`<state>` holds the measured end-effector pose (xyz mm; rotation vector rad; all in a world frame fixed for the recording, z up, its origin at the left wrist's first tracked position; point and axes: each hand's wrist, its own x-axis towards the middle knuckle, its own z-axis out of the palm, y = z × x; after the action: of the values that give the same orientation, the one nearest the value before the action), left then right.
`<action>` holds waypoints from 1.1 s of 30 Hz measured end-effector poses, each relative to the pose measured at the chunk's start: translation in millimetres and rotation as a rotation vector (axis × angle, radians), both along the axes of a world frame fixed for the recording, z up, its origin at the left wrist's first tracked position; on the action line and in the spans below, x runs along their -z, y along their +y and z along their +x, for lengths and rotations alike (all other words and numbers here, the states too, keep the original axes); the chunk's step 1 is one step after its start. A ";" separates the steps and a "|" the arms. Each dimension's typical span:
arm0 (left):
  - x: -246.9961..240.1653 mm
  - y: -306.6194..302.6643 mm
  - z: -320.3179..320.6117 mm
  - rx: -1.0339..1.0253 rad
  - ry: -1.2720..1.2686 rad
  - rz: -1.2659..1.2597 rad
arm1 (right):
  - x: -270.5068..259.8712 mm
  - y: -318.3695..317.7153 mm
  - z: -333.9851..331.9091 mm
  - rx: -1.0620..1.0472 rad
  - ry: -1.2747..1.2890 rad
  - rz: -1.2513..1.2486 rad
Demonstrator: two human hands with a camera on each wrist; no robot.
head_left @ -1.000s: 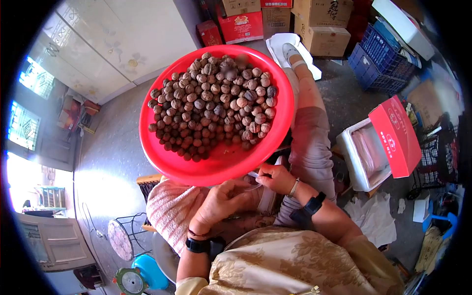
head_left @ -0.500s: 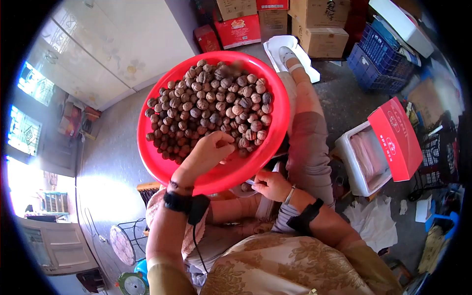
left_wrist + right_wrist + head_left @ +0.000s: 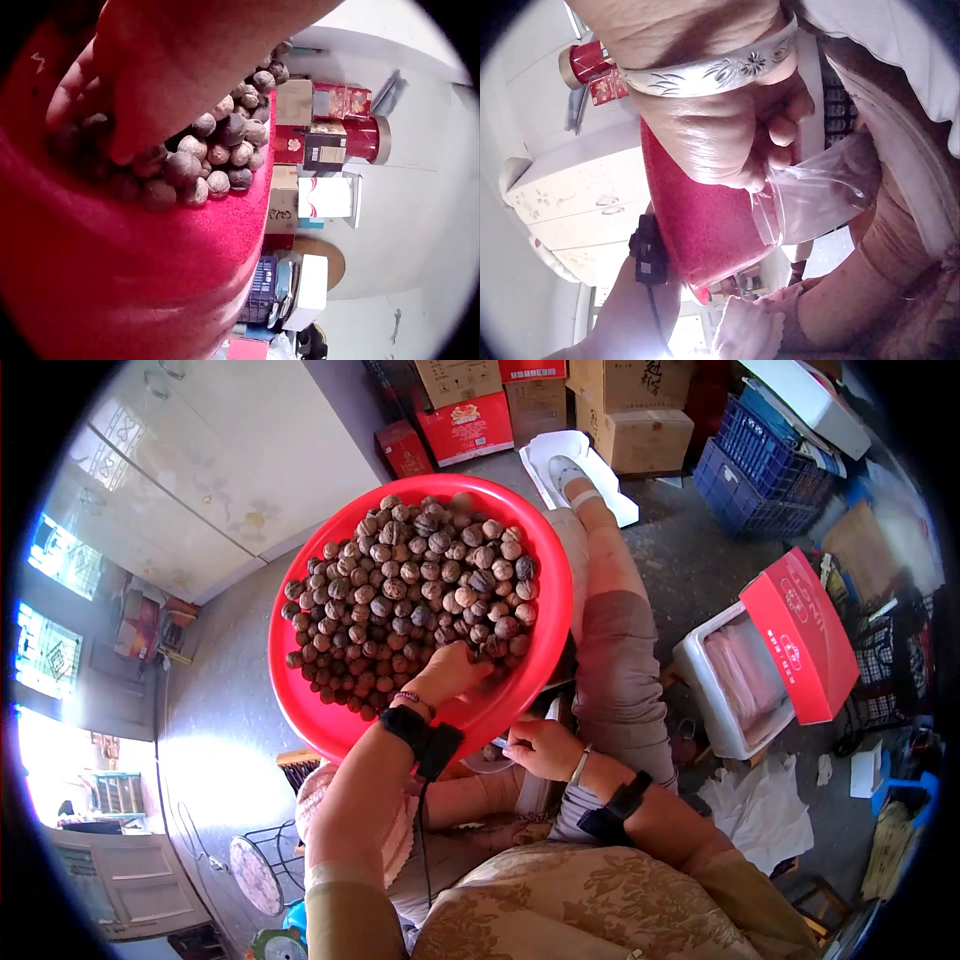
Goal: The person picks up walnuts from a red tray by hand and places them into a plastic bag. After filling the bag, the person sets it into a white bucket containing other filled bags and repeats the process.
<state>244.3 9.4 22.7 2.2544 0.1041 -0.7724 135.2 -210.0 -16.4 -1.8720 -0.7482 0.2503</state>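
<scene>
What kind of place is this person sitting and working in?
Probably a storeroom or the back of a small shop, perhaps in a home. Stacked cardboard boxes, red gift boxes and blue plastic crates stand on a bare concrete floor, and a red basin is heaped with walnuts.

A round red plastic basin is noted as smooth and glossy on its inner wall, and finely grained on its outer wall in the left wrist view. The brown walnuts are recorded with rough, wrinkled, matt shells. A thin clear plastic bag is found glossy and creased. An engraved silver metal bangle is seen polished and bright. Brown cardboard boxes are recorded as matt, and a blue plastic crate as dull. A slight sheen is noted on a beige floral cloth garment. Crumpled white paper is recorded as matt.
</scene>
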 end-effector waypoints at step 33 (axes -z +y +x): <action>-28.1 -12.1 -12.0 -0.439 0.197 -0.512 | 3.8 0.4 -0.3 0.010 -0.030 -0.046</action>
<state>232.4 -2.6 50.8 1.5915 0.4292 -0.6836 134.9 -209.6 -20.1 -1.9261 -0.7592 0.2348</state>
